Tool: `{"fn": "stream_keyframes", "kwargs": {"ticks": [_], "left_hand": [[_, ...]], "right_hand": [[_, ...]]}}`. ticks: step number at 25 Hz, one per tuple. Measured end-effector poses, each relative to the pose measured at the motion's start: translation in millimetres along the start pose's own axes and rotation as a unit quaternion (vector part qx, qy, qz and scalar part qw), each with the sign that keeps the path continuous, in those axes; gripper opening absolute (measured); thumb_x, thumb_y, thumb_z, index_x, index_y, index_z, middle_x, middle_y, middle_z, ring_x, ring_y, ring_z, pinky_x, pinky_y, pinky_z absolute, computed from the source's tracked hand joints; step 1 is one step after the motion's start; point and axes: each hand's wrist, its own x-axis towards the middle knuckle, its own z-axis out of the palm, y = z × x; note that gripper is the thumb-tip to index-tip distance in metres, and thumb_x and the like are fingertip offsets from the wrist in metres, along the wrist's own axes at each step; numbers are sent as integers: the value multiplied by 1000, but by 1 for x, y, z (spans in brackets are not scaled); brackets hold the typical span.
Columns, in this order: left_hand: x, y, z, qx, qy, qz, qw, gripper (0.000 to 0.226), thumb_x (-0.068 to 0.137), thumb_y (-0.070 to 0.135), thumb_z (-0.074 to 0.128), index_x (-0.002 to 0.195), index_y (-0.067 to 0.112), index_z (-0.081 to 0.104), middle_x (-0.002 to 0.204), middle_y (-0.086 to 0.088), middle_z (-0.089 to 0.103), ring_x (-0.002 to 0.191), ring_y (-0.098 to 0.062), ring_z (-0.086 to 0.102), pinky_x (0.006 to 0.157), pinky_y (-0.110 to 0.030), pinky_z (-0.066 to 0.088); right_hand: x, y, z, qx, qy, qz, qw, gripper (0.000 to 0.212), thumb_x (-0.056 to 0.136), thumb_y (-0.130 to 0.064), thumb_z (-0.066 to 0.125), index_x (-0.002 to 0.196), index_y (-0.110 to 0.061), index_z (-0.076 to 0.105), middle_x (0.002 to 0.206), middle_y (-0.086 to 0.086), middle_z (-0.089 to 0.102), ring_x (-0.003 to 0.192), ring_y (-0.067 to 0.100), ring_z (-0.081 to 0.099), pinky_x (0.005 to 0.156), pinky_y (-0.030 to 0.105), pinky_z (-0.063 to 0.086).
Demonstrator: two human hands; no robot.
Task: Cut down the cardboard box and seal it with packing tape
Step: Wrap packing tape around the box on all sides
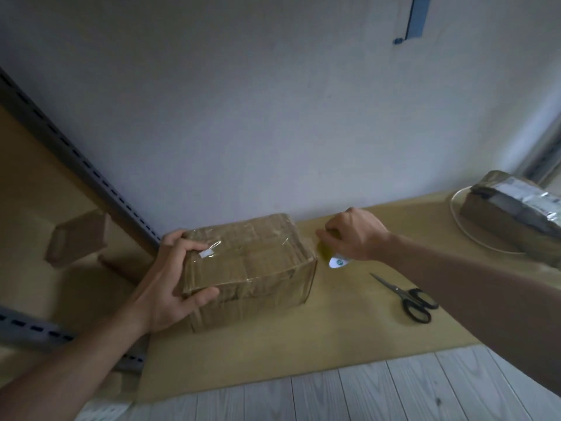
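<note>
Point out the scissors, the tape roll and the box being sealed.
scissors (420, 303): head view, on the black handles.
tape roll (337, 262): head view, on its white core.
cardboard box (258, 268): head view, on the taped top.

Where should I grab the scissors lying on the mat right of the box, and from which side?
Take the scissors by the black handle loops, coming from above on the near right. They lie flat and closed, loops toward the person and blades pointing up-left at the box, so the loops are the nearest, safest end. The right hand, beside the box on a tape roll, is closest.
</note>
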Motion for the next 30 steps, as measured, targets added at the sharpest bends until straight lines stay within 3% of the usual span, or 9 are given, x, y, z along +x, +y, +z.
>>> {"fn": "stream_keyframes", "kwargs": {"ticks": [4,7,9,11,12,14,17,22,30], "left_hand": [[-8,-3,-11,52,-57,-33,997,84,60,79,68,124,34,38,148,-1,23,133,-20,40,103,-33,35],[1,11,-28,165,-165,-55,971,86,56,87,65,118,34,36,164,0,3,155,-23,6,118,-45,22],[22,41,-15,217,-223,-51,949,113,51,100,54,142,42,18,167,0,-16,154,-22,-19,123,-57,-4],[51,80,22,214,-231,-35,949,133,44,102,54,150,52,-9,166,-5,-20,153,-28,-20,119,-61,-14],[65,95,41,215,-231,-41,948,135,43,99,58,151,53,-9,166,-8,-15,154,-33,-14,120,-61,-11],[87,113,62,254,-216,-66,940,123,49,84,70,152,45,16,150,-12,14,146,-39,17,119,-57,14],[93,115,54,227,-132,-57,963,102,53,78,70,142,40,39,129,-4,31,125,-30,39,106,-48,39],[91,121,35,50,64,94,992,93,61,75,68,138,27,48,137,2,43,133,-19,31,99,-37,48],[84,87,47,-9,54,77,995,90,67,76,66,141,29,47,144,-6,32,134,-16,32,105,-28,42]], "right_hand": [[-7,-16,19,31,15,-16,999,52,88,-53,30,51,-16,33,57,11,58,53,31,51,52,29,32],[-10,-40,28,44,17,-32,998,52,90,-49,36,51,-16,32,55,10,53,54,32,44,55,28,29],[-6,-48,31,46,9,-35,998,53,92,-45,42,52,-12,35,50,5,44,52,31,41,54,28,28],[-3,-47,31,47,8,-20,999,52,92,-44,45,56,-7,44,50,8,46,53,35,44,53,30,30],[-2,-45,30,46,11,-12,999,51,91,-45,45,57,-7,46,52,10,48,54,37,46,53,30,31],[-3,-43,22,58,21,-5,998,51,90,-47,46,57,-9,45,53,9,49,55,37,47,53,30,32],[-5,-39,-16,95,53,-21,994,54,88,-54,48,51,-15,37,47,3,38,51,29,39,51,30,27],[5,-49,-113,209,171,-69,960,49,95,-31,55,53,-16,33,50,-2,29,46,13,27,46,27,24],[14,-37,-114,285,51,-72,955,57,95,-44,47,54,-5,37,52,2,31,47,14,29,47,26,25]]}}
